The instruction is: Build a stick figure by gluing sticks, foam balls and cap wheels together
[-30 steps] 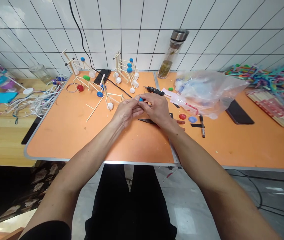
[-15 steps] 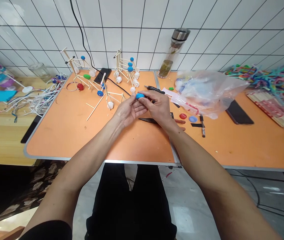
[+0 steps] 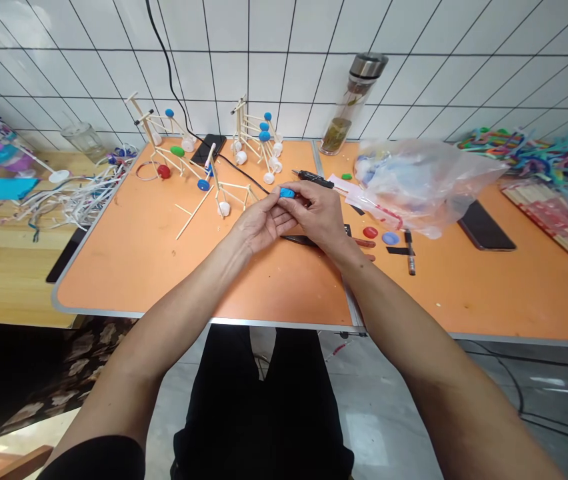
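Observation:
A small blue lump of modelling clay [image 3: 287,193] is pinched between the fingertips of both hands above the orange table. My left hand [image 3: 263,223] has its palm turned up, thumb and fingertips against the clay. From the right, my right hand [image 3: 318,208] grips the same lump with thumb and forefinger. Beneath the right hand lie dark-bladed scissors or pliers [image 3: 300,240], partly hidden, with reddish handles. Left of the hands stands a stick frame [image 3: 231,187] with blue and white clay balls. A black pen [image 3: 314,178] lies just behind the right hand.
More stick frames [image 3: 257,137] stand near the tiled wall, beside a phone [image 3: 209,149] and cable. A tall tea bottle [image 3: 354,103], a plastic bag [image 3: 414,183], red clay [image 3: 370,232], a marker [image 3: 411,253] and another phone [image 3: 487,225] are to the right.
The view has shifted slightly, so the table's things appear a little further right. Both hands keep hold of the blue clay, with little visible movement of the fingers.

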Motion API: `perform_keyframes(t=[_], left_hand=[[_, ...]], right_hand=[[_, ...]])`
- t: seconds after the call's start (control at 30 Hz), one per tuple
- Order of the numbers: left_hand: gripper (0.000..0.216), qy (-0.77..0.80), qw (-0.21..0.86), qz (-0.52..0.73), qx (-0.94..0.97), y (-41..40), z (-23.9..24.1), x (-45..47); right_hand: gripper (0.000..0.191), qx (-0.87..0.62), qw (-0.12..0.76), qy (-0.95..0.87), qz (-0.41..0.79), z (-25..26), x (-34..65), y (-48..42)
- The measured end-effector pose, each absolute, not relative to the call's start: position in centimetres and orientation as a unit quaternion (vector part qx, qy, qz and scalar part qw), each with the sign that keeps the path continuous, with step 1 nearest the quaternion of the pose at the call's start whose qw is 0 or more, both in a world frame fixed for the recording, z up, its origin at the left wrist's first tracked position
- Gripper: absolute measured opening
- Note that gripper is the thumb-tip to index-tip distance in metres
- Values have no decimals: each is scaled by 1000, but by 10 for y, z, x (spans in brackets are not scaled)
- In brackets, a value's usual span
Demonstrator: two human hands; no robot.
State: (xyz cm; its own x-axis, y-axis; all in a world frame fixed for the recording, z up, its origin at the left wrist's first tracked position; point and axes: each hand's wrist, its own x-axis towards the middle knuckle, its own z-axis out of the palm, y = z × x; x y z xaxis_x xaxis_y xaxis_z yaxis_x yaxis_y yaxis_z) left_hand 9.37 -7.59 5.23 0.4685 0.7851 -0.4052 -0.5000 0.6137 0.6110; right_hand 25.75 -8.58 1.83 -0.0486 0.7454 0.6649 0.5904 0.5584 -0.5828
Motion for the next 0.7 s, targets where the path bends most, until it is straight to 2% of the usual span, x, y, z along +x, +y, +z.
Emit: perform_keyframes(t=[0.23, 0.53, 0.7], left_hand=[[22, 336, 797, 429, 259, -73, 44, 93], [24, 324, 764, 462, 313, -69, 43, 90], [14, 316, 754, 468, 334, -66, 40, 91]], right_hand=[[28, -458, 498, -736, 31, 15, 260, -84], [35, -438, 523, -730, 43, 10, 266, -76], [37, -435, 526, -728, 63, 12, 268, -74]])
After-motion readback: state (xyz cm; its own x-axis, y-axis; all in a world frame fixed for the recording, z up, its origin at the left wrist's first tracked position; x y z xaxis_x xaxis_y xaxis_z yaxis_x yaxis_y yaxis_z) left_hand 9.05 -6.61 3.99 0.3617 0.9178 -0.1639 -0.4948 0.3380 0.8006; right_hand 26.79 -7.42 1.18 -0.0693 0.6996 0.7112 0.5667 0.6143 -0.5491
